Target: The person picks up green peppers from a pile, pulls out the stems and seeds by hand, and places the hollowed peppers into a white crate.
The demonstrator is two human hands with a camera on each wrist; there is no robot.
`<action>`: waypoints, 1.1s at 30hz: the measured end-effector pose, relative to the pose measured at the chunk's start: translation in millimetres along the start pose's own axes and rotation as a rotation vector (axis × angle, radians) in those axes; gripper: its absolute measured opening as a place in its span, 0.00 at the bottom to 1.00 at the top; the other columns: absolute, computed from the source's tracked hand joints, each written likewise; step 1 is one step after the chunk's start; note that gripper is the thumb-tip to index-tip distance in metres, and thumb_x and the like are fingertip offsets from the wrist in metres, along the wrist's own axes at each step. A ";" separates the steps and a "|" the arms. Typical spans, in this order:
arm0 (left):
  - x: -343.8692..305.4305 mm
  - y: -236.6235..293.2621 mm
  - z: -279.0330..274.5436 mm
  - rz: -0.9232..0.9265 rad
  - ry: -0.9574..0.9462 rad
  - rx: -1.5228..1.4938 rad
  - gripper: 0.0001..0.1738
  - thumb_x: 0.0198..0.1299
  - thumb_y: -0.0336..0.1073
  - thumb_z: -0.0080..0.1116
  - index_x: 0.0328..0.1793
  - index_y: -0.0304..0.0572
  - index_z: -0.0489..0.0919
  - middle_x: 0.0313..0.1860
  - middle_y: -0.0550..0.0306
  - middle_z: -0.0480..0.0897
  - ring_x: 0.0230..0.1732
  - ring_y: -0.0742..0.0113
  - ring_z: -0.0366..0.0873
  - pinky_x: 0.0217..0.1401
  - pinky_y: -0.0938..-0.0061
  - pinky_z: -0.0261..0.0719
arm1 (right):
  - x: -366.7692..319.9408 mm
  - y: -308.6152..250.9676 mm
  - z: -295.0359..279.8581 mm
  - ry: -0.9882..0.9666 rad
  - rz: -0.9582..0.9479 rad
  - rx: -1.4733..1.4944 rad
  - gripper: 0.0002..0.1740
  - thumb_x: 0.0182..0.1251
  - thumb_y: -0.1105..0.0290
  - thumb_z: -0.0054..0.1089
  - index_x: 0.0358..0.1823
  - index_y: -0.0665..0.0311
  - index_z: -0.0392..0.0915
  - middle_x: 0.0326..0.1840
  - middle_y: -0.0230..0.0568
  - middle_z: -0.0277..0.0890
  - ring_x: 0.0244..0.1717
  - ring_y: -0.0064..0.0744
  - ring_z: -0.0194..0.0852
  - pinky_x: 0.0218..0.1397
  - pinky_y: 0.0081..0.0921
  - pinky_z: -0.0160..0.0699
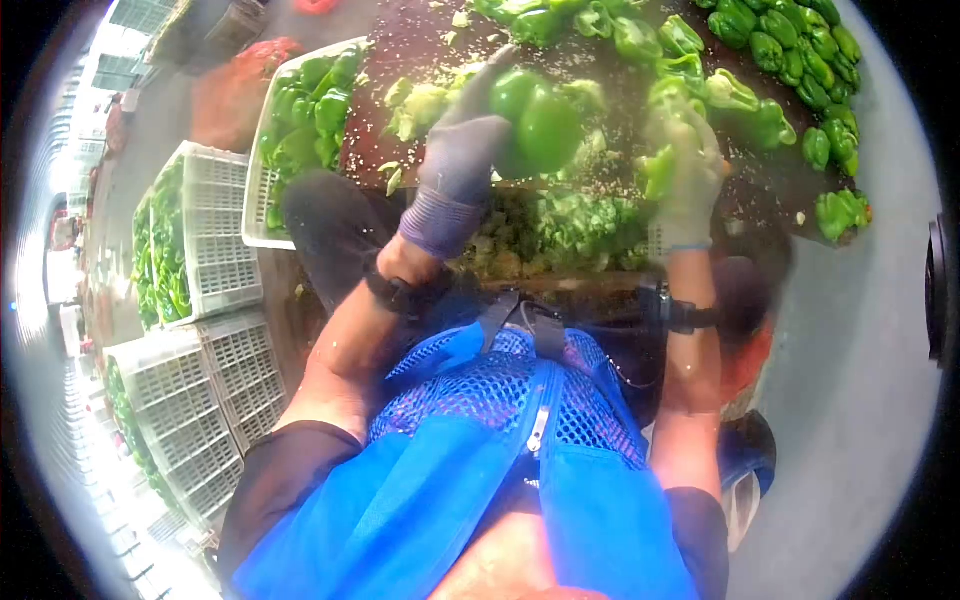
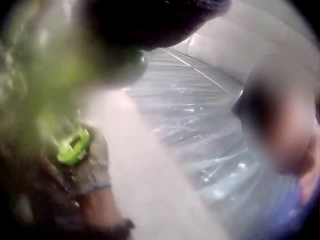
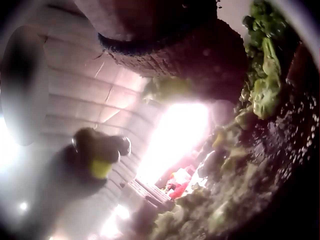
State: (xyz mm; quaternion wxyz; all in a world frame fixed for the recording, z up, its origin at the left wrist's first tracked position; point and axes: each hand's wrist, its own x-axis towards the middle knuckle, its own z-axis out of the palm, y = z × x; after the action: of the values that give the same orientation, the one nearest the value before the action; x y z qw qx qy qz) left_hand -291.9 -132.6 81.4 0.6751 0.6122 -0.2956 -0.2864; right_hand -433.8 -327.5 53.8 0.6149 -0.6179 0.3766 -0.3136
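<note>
My left hand (image 1: 462,158), in a dark grey glove, holds a whole green bell pepper (image 1: 540,122) above the board, one long finger stretched along its far side. My right hand (image 1: 694,180), in a pale glove and blurred by motion, holds a light green piece of bell pepper (image 1: 657,173) at its inner side. That cut piece (image 2: 73,146) looks curved and hollow in the left wrist view, lying against the glove. From the right wrist, the right glove (image 3: 185,55) fills the top, with pale green pepper flesh just beneath it.
Pepper scraps and seeds litter the dark red board (image 1: 420,50). Several bell peppers (image 1: 785,45) are heaped at the far right. White crates (image 1: 225,215) of peppers stand on the left. Chopped pepper waste (image 1: 580,230) lies below the board's near edge, between the person's knees.
</note>
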 end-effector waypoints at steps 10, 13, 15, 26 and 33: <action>-27.5 -2.3 -23.0 -0.307 -0.091 -0.367 0.38 0.56 0.38 0.50 0.74 0.34 0.61 0.60 0.45 0.76 0.57 0.58 0.77 0.60 0.65 0.80 | -37.0 -1.0 6.1 -0.469 0.075 0.864 0.26 0.64 0.58 0.53 0.58 0.68 0.72 0.57 0.57 0.75 0.54 0.50 0.77 0.53 0.45 0.83; -41.9 7.9 -60.8 -0.201 -0.014 -0.433 0.36 0.59 0.41 0.51 0.73 0.32 0.63 0.61 0.47 0.76 0.58 0.62 0.76 0.63 0.71 0.75 | -41.2 -3.6 21.4 -0.277 0.183 0.448 0.30 0.66 0.53 0.51 0.61 0.69 0.69 0.55 0.54 0.74 0.49 0.39 0.77 0.49 0.33 0.84; -63.3 34.0 -85.5 -0.087 0.135 -0.374 0.34 0.59 0.37 0.48 0.73 0.31 0.64 0.60 0.50 0.76 0.56 0.66 0.76 0.62 0.75 0.72 | -48.3 -6.8 26.4 -0.253 0.182 0.365 0.29 0.66 0.54 0.50 0.61 0.69 0.68 0.56 0.54 0.74 0.50 0.39 0.77 0.50 0.33 0.84; -141.9 14.3 -312.3 0.019 1.282 -0.105 0.21 0.58 0.31 0.49 0.58 0.35 0.76 0.42 0.53 0.81 0.38 0.65 0.80 0.43 0.73 0.81 | -38.7 40.3 41.5 -0.345 -0.473 -0.207 0.28 0.69 0.59 0.44 0.65 0.69 0.64 0.59 0.53 0.71 0.55 0.39 0.75 0.54 0.29 0.83; -130.6 -64.8 -415.5 -0.249 1.071 -0.117 0.12 0.63 0.37 0.53 0.45 0.38 0.80 0.36 0.58 0.81 0.32 0.70 0.79 0.39 0.74 0.80 | -68.0 -12.3 109.3 -0.238 0.145 0.119 0.32 0.63 0.55 0.47 0.66 0.66 0.63 0.59 0.51 0.70 0.58 0.40 0.71 0.54 0.37 0.82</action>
State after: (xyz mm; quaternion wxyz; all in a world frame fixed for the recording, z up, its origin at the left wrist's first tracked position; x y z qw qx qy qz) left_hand -68.3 232.6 -20.9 0.7250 0.6642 0.1799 -0.0288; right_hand -375.2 -212.9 66.0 0.7116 -0.5845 0.3254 -0.2146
